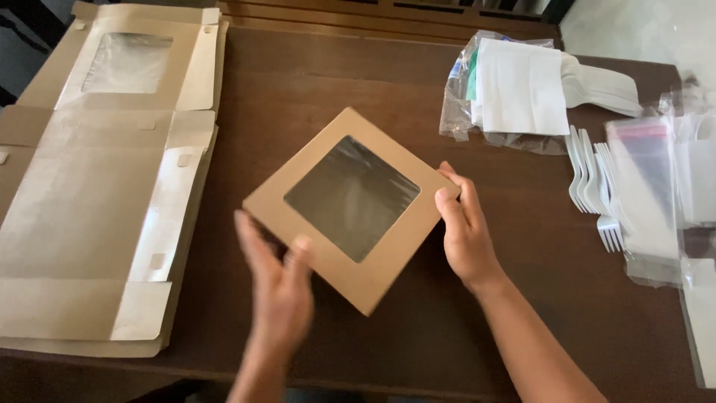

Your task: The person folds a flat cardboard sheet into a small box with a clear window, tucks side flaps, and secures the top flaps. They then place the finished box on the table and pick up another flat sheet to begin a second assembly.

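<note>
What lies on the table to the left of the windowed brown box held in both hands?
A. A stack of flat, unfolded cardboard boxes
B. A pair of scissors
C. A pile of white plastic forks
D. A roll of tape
A: the flat unfolded cardboard boxes lie left of the windowed box held by the left hand and right hand; the white forks lie to the right.

A stack of flat, unfolded brown cardboard box blanks (97, 194) lies on the left part of the dark brown wooden table (358, 67), the top blank showing a clear film window near the far end. At the far right, a clear plastic bag holding folded white paper napkins (514, 86) rests beside white plastic forks (593, 183). Near the right edge lie clear cellophane sleeves (656, 186), partly overlapping the forks.
</note>
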